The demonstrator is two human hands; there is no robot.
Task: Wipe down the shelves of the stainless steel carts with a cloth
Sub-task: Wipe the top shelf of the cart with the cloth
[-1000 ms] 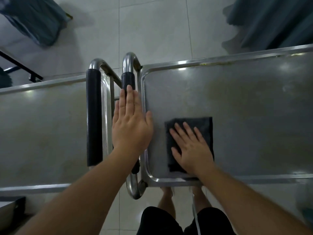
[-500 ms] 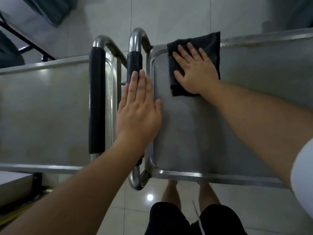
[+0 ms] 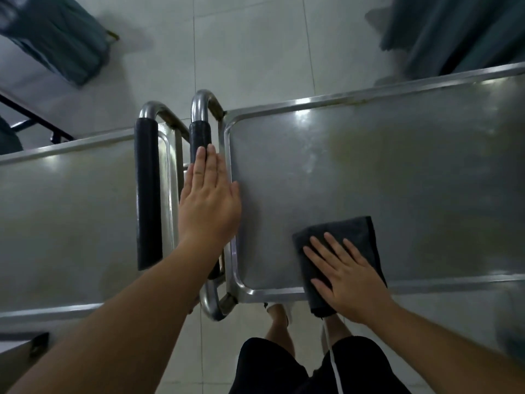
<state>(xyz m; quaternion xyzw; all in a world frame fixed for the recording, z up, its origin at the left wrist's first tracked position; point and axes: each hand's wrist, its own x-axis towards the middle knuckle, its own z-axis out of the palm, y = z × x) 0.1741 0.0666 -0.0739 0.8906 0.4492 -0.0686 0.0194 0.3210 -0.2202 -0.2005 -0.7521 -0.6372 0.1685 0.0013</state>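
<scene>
- At five o'clock on the right cart's top shelf (image 3: 369, 172), my right hand (image 3: 348, 275) presses flat, fingers spread, on the dark folded cloth (image 3: 345, 233) overhanging the near rim.
- At nine o'clock, my left hand (image 3: 208, 206) lies open, gripping nothing, on the padded cart handle (image 3: 199, 137).

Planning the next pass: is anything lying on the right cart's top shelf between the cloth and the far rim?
Nothing visible does. The right hand presses the dark grey folded cloth flat at the near rim; the stainless steel shelf beyond it is bare.
</scene>
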